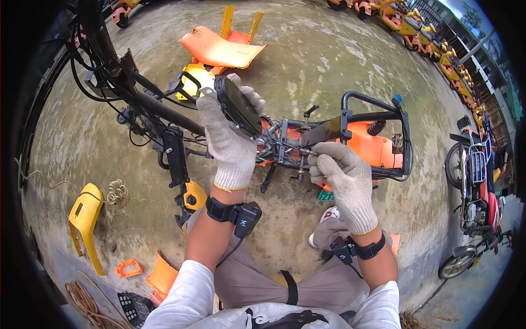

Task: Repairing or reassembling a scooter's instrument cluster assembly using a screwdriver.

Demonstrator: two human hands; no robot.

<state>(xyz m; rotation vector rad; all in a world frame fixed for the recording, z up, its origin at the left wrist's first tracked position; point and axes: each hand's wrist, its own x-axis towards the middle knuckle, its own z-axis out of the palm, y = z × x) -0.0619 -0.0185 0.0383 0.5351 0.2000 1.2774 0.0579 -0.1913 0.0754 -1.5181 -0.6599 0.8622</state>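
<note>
My left hand (227,131), in a pale work glove, grips a black oval housing (239,104) with a dark smooth face, tilted above the stripped scooter frame (323,131). Its fingers wrap over the far edge and the thumb lies along the near side. Beside the frame's middle, my gloved right hand (342,172) is closed in a pinch. A thin piece shows at its fingertips, too small to name. Between the hands, a tangle of wires and connectors (269,137) lies on the frame. Whether the wires join the housing is hidden behind my left hand.
The black steering column (148,104) with hanging cables rises at the left. Orange panels (224,49) lie beyond the frame, a yellow cover (87,214) at the left. Coiled rope (85,304) lies at the lower left. A red motorcycle (476,192) stands at the right.
</note>
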